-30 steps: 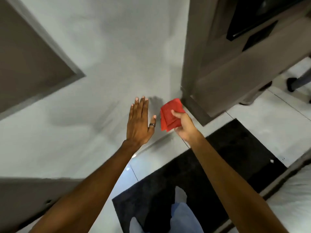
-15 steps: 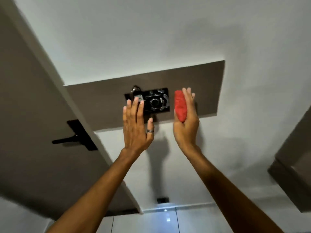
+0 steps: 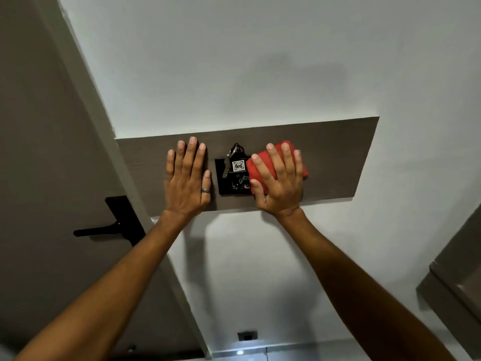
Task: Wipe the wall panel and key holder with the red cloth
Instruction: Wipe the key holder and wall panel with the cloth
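Note:
A dark brown wall panel [image 3: 338,157] runs across the white wall. At its middle sits a black key holder [image 3: 231,186] with keys and a white tag reading 406 [image 3: 238,165]. My right hand [image 3: 278,181] presses the folded red cloth [image 3: 255,170] flat against the panel, over the holder's right edge. My left hand [image 3: 187,178], wearing a ring, lies flat on the panel just left of the holder, fingers spread and holding nothing.
A brown door with a black lever handle [image 3: 114,225] stands at the left. A small black wall socket [image 3: 247,335] sits low on the white wall. A brown cabinet corner [image 3: 455,282] juts in at the lower right.
The view rose from the floor to the wall. Both hands went up to the panel; the right hand now presses the cloth flat by the holder, and the left lies flat on the panel.

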The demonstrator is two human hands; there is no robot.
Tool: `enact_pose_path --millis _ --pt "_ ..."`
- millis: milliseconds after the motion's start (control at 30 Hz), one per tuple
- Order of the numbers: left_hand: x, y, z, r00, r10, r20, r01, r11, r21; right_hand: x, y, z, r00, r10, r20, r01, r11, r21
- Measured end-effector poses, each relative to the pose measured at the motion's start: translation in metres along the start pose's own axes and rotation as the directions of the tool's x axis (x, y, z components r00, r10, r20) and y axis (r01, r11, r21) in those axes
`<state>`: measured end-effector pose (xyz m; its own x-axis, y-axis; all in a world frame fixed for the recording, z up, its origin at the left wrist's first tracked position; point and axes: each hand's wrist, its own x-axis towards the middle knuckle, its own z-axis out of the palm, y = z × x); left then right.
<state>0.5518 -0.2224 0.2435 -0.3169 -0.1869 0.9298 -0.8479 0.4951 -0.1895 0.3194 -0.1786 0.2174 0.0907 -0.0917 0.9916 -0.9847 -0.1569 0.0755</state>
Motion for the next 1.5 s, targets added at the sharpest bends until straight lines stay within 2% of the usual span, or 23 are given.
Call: enact_pose_path --millis 133,167,200,267,300,400,433,500,533,600,633,733,767,833,867,967,1000,1133,1267,1333,1433,1500 --pt "-0.002 0.001 0.011 0.998 0.017 -0.055 -0.014 0.998 0.063 -0.009 0.013 0.008 0.991 -0.090 -0.101 0.087 0.996 -0.033" --pt "-0.002 0.001 0.011 0.998 0.015 -0.068 -0.011 0.998 0.060 -0.009 0.009 0.009 0.992 -0.062 -0.107 0.058 0.998 -0.037" --pt "-0.002 0.000 0.010 0.997 0.016 -0.073 -0.012 0.998 0.055 -0.009 -0.002 0.010 0.991 0.056 -0.119 -0.059 0.998 -0.025" --pt "-0.003 0.000 0.011 0.997 0.023 -0.076 -0.019 0.998 0.061 -0.010 -0.034 0.014 0.922 0.346 -0.171 -0.347 0.937 0.029" --pt "-0.003 0.000 0.011 0.997 0.020 -0.074 -0.015 0.998 0.062 -0.009 -0.044 0.013 0.899 0.402 -0.174 -0.399 0.915 0.052" --pt "-0.005 0.000 0.013 0.996 0.013 -0.083 -0.009 0.999 0.045 -0.005 -0.028 0.009 0.972 0.203 -0.119 -0.199 0.979 0.040" --pt "-0.005 -0.001 0.014 0.995 0.024 -0.092 -0.019 0.998 0.051 -0.002 -0.022 0.009 0.968 0.217 -0.127 -0.213 0.976 0.045" --pt "-0.003 -0.002 0.016 0.996 0.021 -0.089 -0.015 0.998 0.065 0.004 -0.026 0.010 0.928 0.347 -0.135 -0.337 0.937 0.090" --pt "-0.004 -0.003 0.016 0.996 0.015 -0.087 -0.010 0.998 0.059 0.002 -0.029 0.011 0.931 0.341 -0.126 -0.332 0.939 0.088" --pt "-0.007 -0.002 0.017 0.995 0.020 -0.094 -0.015 0.999 0.049 -0.004 -0.021 0.010 0.983 0.145 -0.111 -0.141 0.989 0.047" --pt "-0.007 -0.002 0.018 0.995 0.023 -0.096 -0.018 0.999 0.050 -0.004 -0.013 0.009 0.990 0.099 -0.096 -0.094 0.994 0.056" --pt "-0.007 -0.004 0.018 0.995 0.022 -0.098 -0.016 0.998 0.062 0.001 -0.023 0.009 0.942 0.315 -0.118 -0.307 0.948 0.084" --pt "-0.006 -0.003 0.018 0.995 0.018 -0.100 -0.012 0.998 0.062 0.000 -0.029 0.010 0.942 0.313 -0.116 -0.307 0.949 0.067" --pt "-0.006 -0.002 0.017 0.996 0.016 -0.092 -0.011 0.999 0.052 0.000 -0.022 0.009 0.987 0.135 -0.084 -0.132 0.990 0.050" --pt "-0.007 -0.003 0.018 0.995 0.022 -0.099 -0.017 0.999 0.046 0.001 -0.014 0.007 0.991 0.101 -0.084 -0.096 0.994 0.058" --pt "-0.007 -0.002 0.021 0.993 0.017 -0.115 -0.007 0.996 0.085 0.008 -0.024 0.013 0.930 0.343 -0.131 -0.333 0.938 0.093" --pt "-0.007 -0.001 0.022 0.993 0.011 -0.117 -0.001 0.996 0.084 0.005 -0.032 0.016 0.924 0.361 -0.126 -0.353 0.932 0.077" --pt "-0.005 -0.001 0.022 0.994 0.001 -0.107 0.009 0.996 0.094 -0.027 -0.004 0.010 0.996 0.065 -0.065 -0.061 0.996 0.062" --pt "-0.005 0.001 0.019 0.995 0.011 -0.100 -0.002 0.996 0.092 -0.054 0.010 0.003 0.999 -0.046 -0.001 0.046 0.999 0.006" --pt "-0.005 0.002 0.020 0.996 0.005 -0.090 0.003 0.996 0.089 -0.042 0.008 0.003 1.000 -0.025 -0.016 0.026 0.998 0.057" --pt "-0.007 0.001 0.022 0.996 0.003 -0.086 0.004 0.997 0.081 -0.013 -0.011 0.009 0.992 0.102 -0.075 -0.093 0.990 0.105" --pt "-0.007 0.000 0.022 0.996 0.003 -0.093 0.005 0.996 0.087 -0.003 -0.011 0.011 0.994 0.039 -0.100 -0.032 0.997 0.076"
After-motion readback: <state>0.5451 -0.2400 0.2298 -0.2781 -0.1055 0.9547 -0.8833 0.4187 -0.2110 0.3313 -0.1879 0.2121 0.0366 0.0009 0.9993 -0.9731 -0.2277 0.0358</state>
